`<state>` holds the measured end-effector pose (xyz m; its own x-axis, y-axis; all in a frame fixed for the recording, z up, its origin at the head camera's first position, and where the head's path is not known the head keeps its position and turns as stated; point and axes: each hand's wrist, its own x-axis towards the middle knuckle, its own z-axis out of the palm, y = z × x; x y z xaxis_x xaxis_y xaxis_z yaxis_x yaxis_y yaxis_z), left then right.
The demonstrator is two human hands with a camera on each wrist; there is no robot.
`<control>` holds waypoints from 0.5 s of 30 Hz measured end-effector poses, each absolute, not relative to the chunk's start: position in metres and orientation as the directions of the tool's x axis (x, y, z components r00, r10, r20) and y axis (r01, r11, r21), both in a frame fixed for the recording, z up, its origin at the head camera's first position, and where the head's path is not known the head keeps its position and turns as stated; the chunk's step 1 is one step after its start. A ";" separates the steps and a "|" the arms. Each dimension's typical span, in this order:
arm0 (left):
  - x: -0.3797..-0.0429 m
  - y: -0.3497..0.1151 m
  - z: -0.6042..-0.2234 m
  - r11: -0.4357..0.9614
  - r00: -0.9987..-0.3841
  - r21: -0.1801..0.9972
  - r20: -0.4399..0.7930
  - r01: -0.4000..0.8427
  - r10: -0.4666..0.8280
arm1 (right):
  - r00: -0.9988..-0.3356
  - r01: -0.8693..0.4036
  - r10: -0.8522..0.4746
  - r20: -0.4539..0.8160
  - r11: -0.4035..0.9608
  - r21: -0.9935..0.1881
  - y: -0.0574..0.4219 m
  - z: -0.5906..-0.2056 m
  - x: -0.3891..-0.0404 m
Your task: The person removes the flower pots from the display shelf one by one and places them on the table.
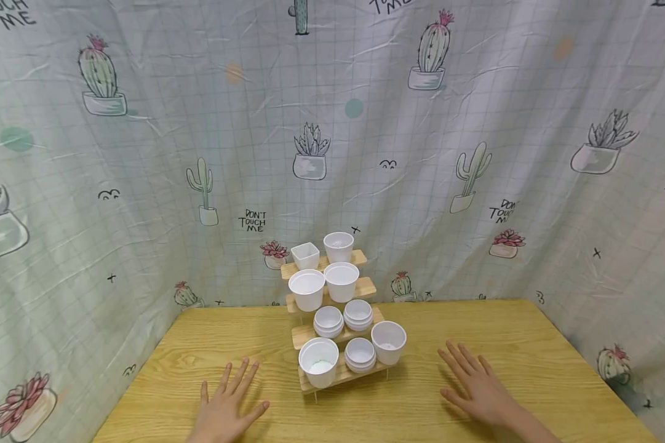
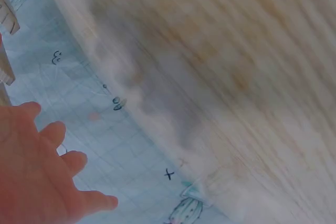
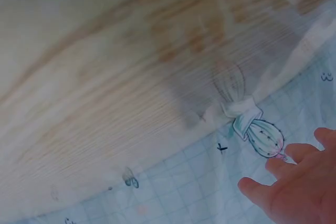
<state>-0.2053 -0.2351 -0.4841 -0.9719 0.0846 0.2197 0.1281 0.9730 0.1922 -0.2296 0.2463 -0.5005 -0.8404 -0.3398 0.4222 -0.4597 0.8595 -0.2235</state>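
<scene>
Counter (image 1: 476, 326) runs wide, tiered stand (image 1: 303, 336) near its middle; left hand (image 1: 225, 403) at the stand's eight o'clock, right hand (image 1: 480, 394) at four, both spread wide, nothing held; white pots (image 1: 341, 284) up the tiers. Idle, I'd judge; taking one calls for reaching inward.

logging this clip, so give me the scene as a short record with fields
left hand: holds nothing, fingers spread
right hand: holds nothing, fingers spread
stand: four wooden tiers, set between the hands
pots: nine, white, all on the stand; top left one square
table: yellowish, wood-grained
curtain: behind the table, printed with potted cacti
</scene>
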 end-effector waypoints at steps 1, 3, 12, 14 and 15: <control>-0.204 -0.235 -0.484 0.973 -0.972 0.190 0.220 0.129 0.086 | -0.838 -0.465 -0.343 0.426 0.856 -0.225 0.246 -0.501 -0.229; -0.203 -0.234 -0.485 0.973 -0.970 0.187 0.226 0.136 0.092 | -0.831 -0.473 -0.349 0.434 0.853 -0.220 0.244 -0.501 -0.227; -0.201 -0.231 -0.487 0.973 -0.959 0.166 0.260 0.161 0.114 | -0.808 -0.490 -0.365 0.463 0.852 -0.184 0.240 -0.501 -0.226; -0.200 -0.230 -0.486 0.972 -0.958 0.169 0.262 0.162 0.114 | -0.797 -0.497 -0.371 0.477 0.851 -0.167 0.238 -0.500 -0.225; -0.200 -0.229 -0.486 0.972 -0.958 0.171 0.262 0.162 0.114 | -0.792 -0.501 -0.376 0.481 0.850 -0.160 0.237 -0.500 -0.225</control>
